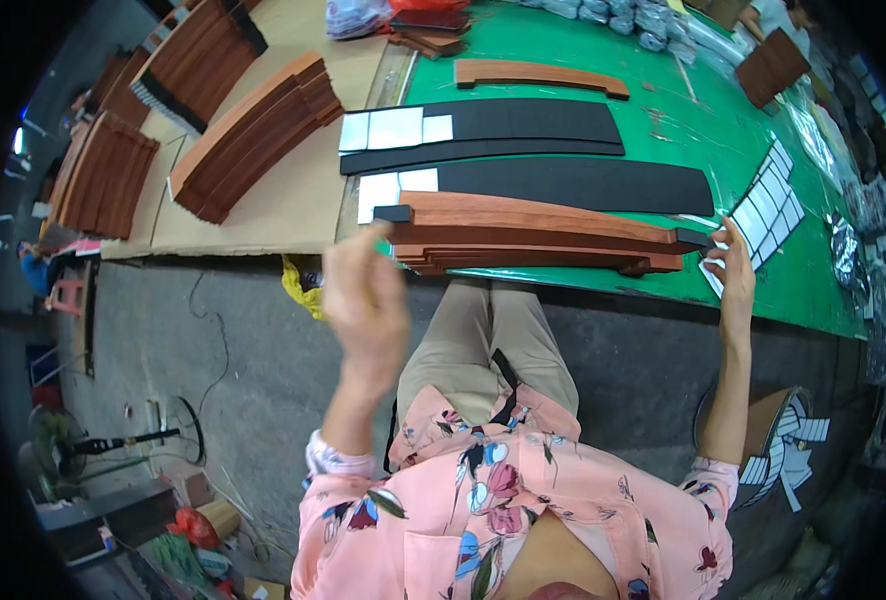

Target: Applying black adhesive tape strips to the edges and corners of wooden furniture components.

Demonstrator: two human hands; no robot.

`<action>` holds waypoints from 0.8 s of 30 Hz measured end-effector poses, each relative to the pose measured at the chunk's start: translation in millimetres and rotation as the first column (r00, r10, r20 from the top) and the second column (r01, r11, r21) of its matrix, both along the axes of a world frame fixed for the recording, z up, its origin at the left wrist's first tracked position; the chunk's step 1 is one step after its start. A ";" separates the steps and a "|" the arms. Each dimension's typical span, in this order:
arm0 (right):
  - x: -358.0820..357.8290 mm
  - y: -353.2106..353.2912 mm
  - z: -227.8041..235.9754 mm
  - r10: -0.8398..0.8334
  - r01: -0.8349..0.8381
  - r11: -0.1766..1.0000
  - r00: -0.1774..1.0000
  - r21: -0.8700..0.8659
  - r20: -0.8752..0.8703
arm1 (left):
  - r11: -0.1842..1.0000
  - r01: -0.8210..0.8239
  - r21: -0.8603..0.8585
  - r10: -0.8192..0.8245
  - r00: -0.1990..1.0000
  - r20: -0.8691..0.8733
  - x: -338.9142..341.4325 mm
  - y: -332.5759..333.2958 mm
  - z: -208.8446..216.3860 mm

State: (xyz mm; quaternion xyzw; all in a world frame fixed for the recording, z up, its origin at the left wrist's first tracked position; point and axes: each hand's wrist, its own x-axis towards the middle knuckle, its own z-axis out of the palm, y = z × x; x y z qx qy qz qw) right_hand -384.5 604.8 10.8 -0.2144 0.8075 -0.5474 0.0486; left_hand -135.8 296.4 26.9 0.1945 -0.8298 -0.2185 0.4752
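A curved reddish-brown wooden strip lies along the green table's near edge, a black pad at its left end and another black pad at its right. More wooden strips lie along its near side. My left hand, bent and smeared by motion, is just short of the left pad; whether it holds anything is hidden. By the right pad is my right hand, its fingers bent and apart. Beside those fingers is a sheet of white rectangular stickers. Whether they touch the sheet or pad is unclear.
Black flat strips with white sticker sheets lie beyond the wood. Another wooden strip is farther back. Stacked wooden pieces stand on the cardboard-covered table at left. A bin with white scraps stands lower right.
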 end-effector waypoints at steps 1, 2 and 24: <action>-7.1 -0.6 2.4 0.035 -0.038 0.999 0.994 0.029 0.100 | 0.985 -0.072 0.158 0.049 0.989 0.142 12.4 -17.8 -3.7; -8.6 -5.0 4.2 0.029 -0.031 0.999 0.995 0.028 0.097 | 0.936 -0.075 0.344 -0.030 0.957 0.290 17.1 -29.1 2.6; -253.1 -155.2 -5.4 0.041 -0.063 0.988 0.988 0.140 0.151 | 0.664 0.014 0.747 -0.431 0.824 0.368 -271.4 -220.4 -35.0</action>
